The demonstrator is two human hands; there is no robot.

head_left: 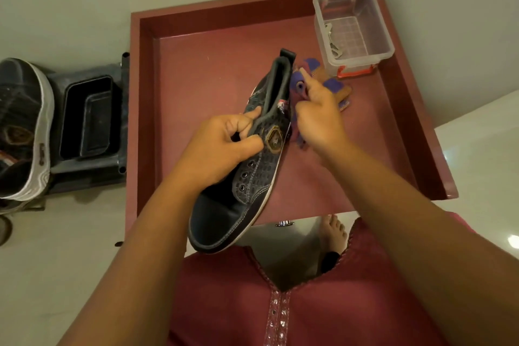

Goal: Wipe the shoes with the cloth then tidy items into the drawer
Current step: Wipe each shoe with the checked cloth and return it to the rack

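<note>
**Two hands on one shoe, over the open drawer**

Two hands fill the middle of my view. My left hand [222, 146] grips the dark shoe [247, 154] by its collar: the thumb lies along the inside rim, and the curled fingers pinch the side just beside the gold badge. The shoe hangs tilted above the drawer [196, 70], heel toward the upper centre of the frame, toe toward the lower centre, white sole edge facing right.

My right hand [320, 118] sits just right of the shoe, holding the cloth [331, 84], a purple and orange bundle. The fingers are curled around part of it, the index finger pointing up toward the heel. Most of the cloth trails off to the right behind the hand, and I cannot tell whether that part rests on the drawer floor or hangs clear. Cloth and shoe look pressed together near the heel side.

At the upper right of the drawer stands a clear box [354, 25] with a red latch, with some small pale items inside that I cannot identify.

At the left edge of the frame the second shoe [25, 126] rests sole-edge up, white trim showing, beside a black tray [87, 118] on a dark stand.

At the bottom of the frame I see a maroon garment [238, 303] and a bare foot [332, 236] on the pale floor.
</note>
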